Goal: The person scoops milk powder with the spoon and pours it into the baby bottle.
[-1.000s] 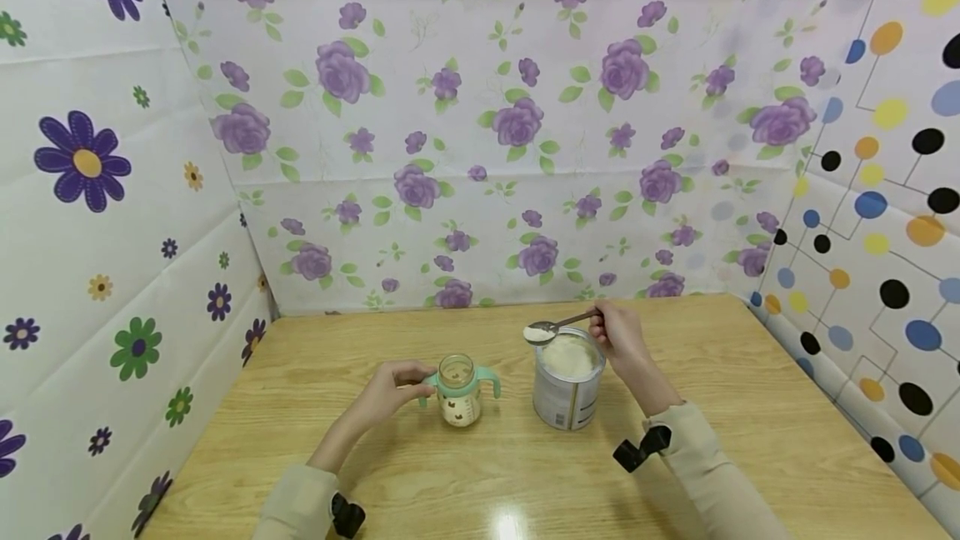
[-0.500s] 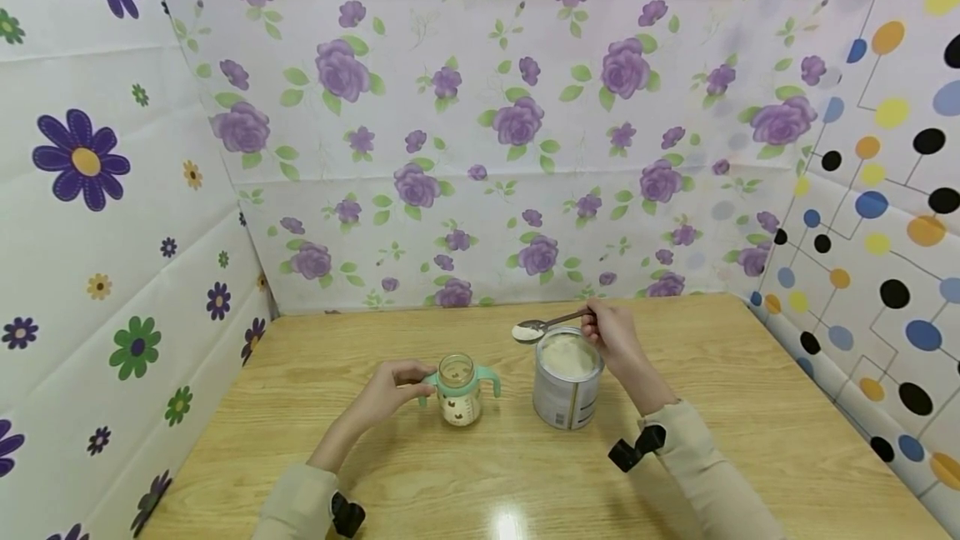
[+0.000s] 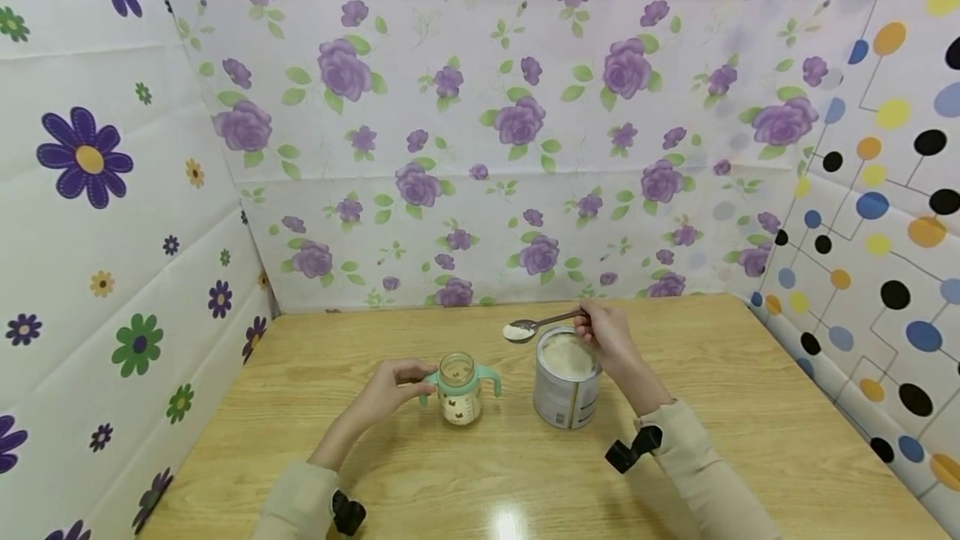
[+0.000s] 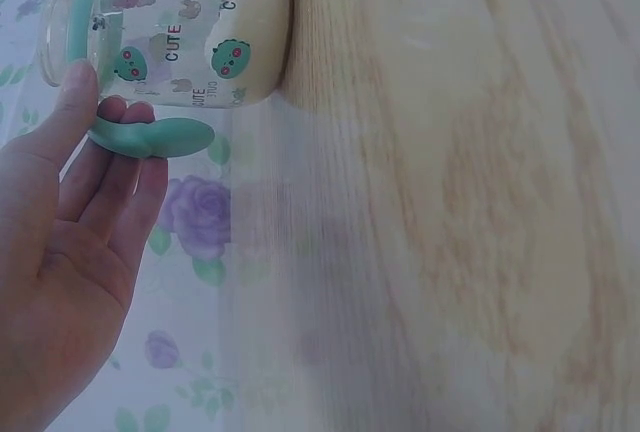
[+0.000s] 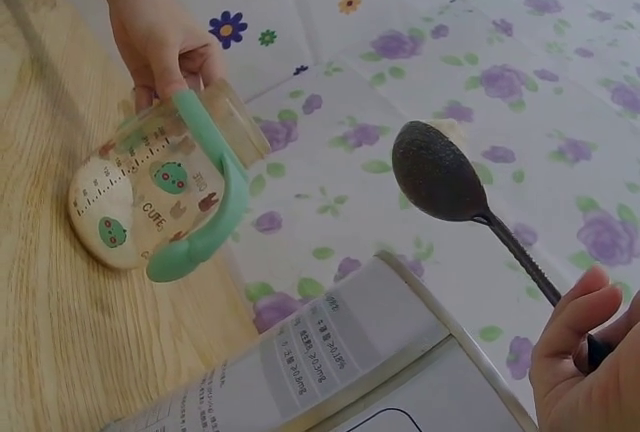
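A clear baby bottle with a mint-green collar and two handles stands uncapped on the table, pale powder in its lower part. My left hand pinches the bottle's left handle between thumb and fingers. In my right hand is the handle of a dark metal spoon. The spoon's bowl, heaped with white powder, hangs beyond the left rim of an open milk powder tin. Cream powder fills much of that tin, which stands upright right of the bottle.
The wooden table ends at a flower-printed back curtain. A flowered curtain closes the left side and a dotted one the right. Black wrist cameras sit on both sleeves.
My right hand has moved left, carrying the loaded spoon from above the tin to past its left rim, nearer the bottle. The left hand and the bottle have stayed in place.
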The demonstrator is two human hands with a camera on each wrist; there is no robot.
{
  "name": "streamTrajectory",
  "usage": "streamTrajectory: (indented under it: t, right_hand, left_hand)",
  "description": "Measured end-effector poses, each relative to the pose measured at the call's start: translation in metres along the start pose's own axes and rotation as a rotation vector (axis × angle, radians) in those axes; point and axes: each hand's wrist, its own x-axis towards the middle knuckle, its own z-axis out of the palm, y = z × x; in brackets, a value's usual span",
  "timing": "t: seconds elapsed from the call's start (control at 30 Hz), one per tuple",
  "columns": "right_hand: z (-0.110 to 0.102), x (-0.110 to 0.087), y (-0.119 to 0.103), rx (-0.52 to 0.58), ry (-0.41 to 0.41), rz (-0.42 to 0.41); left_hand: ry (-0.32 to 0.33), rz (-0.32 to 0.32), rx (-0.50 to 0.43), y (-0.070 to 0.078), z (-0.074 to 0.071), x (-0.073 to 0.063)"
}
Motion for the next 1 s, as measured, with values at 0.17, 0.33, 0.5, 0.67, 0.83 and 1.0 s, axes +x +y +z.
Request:
streamTrajectory:
  t: [0.17,0.33,0.5,0.67,0.83,1.0]
  right_hand:
    - [0.004,-0.001,0.0,0.017,-0.016,0.025]
    - [0.009,0.0,0.002,0.006,-0.035,0.016]
    - [0.012,0.0,0.004,-0.022,-0.056,0.011]
    - [0.015,0.001,0.005,-0.019,-0.065,0.028]
    - [0.018,0.001,0.008,-0.013,-0.083,0.033]
    - [0.02,0.001,0.009,-0.02,-0.111,0.022]
  left_hand:
    - [-0.004,0.008,0.007,0.001,0.0,0.0]
    - [-0.004,-0.005,0.004,0.002,-0.001,0.0]
    - [-0.002,-0.015,0.002,0.004,-0.001,0.0]
    - [0.001,-0.003,0.011,0.005,-0.001,0.0]
    - [0.002,-0.004,0.014,0.003,-0.001,-0.001]
    - [0.003,0.01,0.018,0.001,0.0,0.0]
